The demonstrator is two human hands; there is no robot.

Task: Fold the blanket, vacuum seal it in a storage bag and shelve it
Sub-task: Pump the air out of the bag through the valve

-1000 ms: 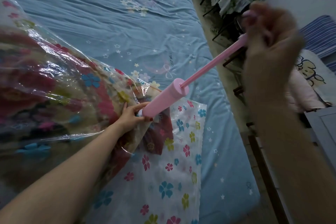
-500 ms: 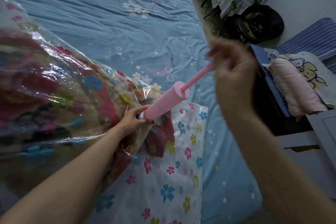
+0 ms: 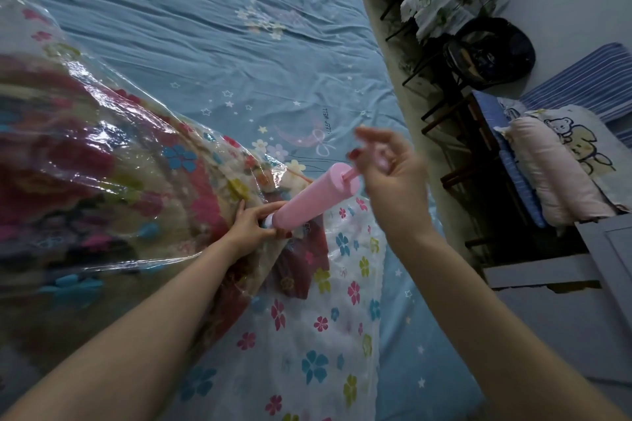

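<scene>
Left hand (image 3: 251,227) reaches in from 7 o'clock, arm outstretched, grip curled around the lower end of the pink hand pump (image 3: 309,200) where its white nozzle meets the storage bag (image 3: 102,181). Right hand (image 3: 390,174) comes from 5 o'clock, wrist bent, grip closed on the pump handle (image 3: 381,155), slightly blurred; only a short bit of rod shows above the barrel. Pump tilts toward 2 o'clock. Bag is clear crinkled plastic with printed flowers, lying on the bed (image 3: 239,44) at 9 o'clock; the red floral blanket (image 3: 68,161) bulges inside. Flat empty end of the bag spreads toward 6 o'clock.
</scene>
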